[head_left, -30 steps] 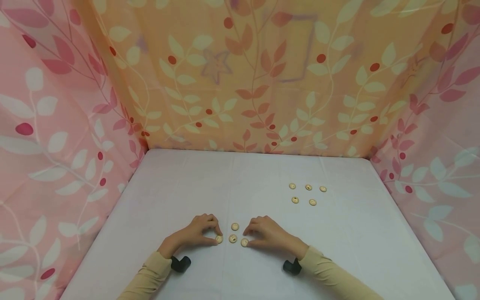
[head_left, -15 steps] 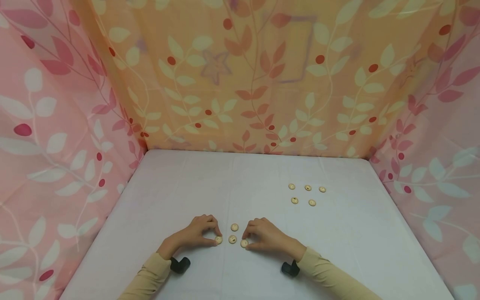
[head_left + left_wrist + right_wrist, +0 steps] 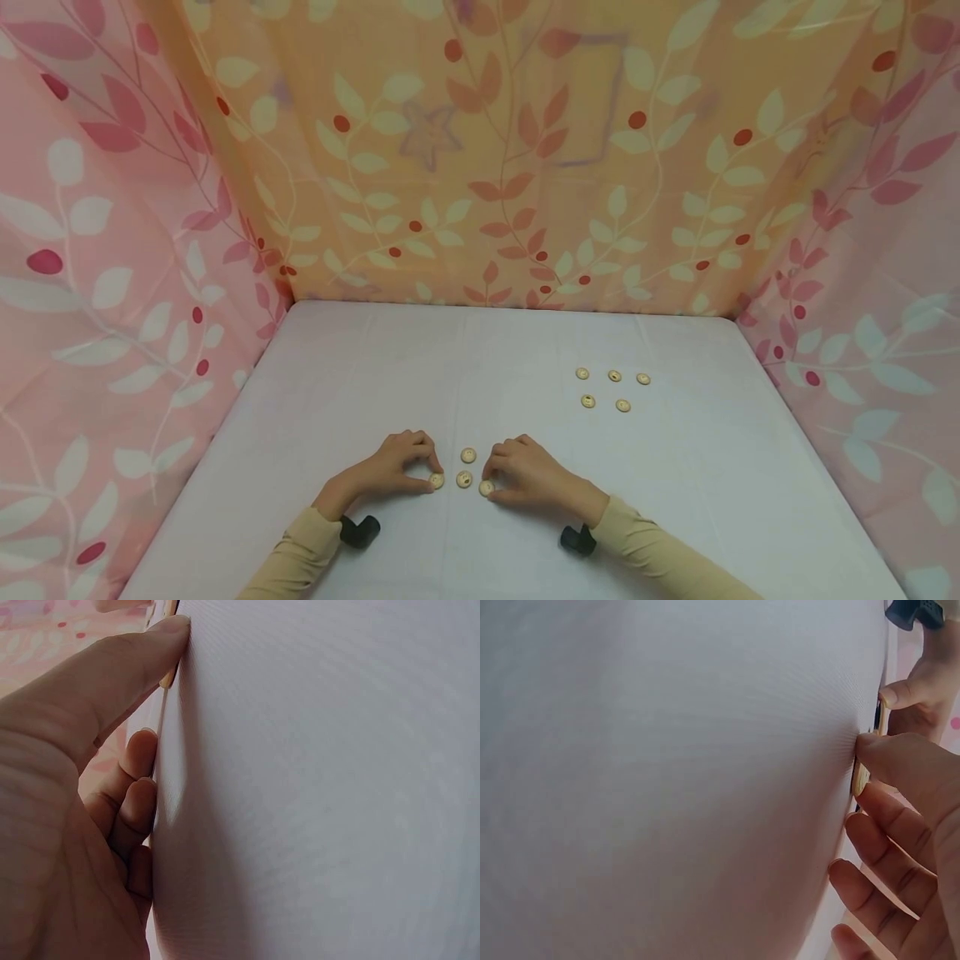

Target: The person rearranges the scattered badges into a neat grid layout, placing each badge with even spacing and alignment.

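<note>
Low on the white table (image 3: pixel 360 367), my left hand (image 3: pixel 397 462) pinches a round beige button (image 3: pixel 437 481) between thumb and forefinger. Opposite it, my right hand (image 3: pixel 528 475) pinches another such button (image 3: pixel 486 488) in the same way. Between the hands lie two more: a far button (image 3: pixel 468 456) and a near button (image 3: pixel 464 479) with a dark spot. In the left wrist view the thumb (image 3: pixel 161 641) covers most of the held button's edge. Seen edge-on in the right wrist view, the right button (image 3: pixel 862 780) lies flat at the thumb and forefinger.
Toward the back right, several similar buttons lie in two rows, among them a back-row button (image 3: pixel 614 376) and a front-row button (image 3: pixel 623 406). Leaf-patterned cloth (image 3: pixel 480 167) hangs behind and along both sides. A black device (image 3: pixel 360 532) sits at each wrist.
My right hand has closed its forefinger onto the right button and shifted it slightly left, toward the middle pair. The left hand stays at its button.
</note>
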A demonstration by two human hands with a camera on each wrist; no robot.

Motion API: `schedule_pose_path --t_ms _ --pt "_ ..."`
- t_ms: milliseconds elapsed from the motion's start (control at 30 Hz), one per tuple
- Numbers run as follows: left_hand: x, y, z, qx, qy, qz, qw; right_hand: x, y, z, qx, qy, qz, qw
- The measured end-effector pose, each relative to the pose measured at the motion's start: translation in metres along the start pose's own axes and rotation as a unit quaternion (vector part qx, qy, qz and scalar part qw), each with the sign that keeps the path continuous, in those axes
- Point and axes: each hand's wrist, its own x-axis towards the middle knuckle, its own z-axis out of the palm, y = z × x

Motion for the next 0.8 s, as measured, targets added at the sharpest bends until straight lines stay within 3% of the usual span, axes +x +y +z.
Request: schedule_pose_path --t_ms 233,800 --pt "0.0000 0.0004 0.0006 0.000 0.003 0.002 1.0000 0.0001 -0.0025 0.0002 -0.019 0.003 -0.001 1.000" --pt "-0.0008 0.0011 0.0009 0.004 0.003 0.007 1.0000 -0.0077 0.0072 0.0024 0.026 0.002 0.048 0.998"
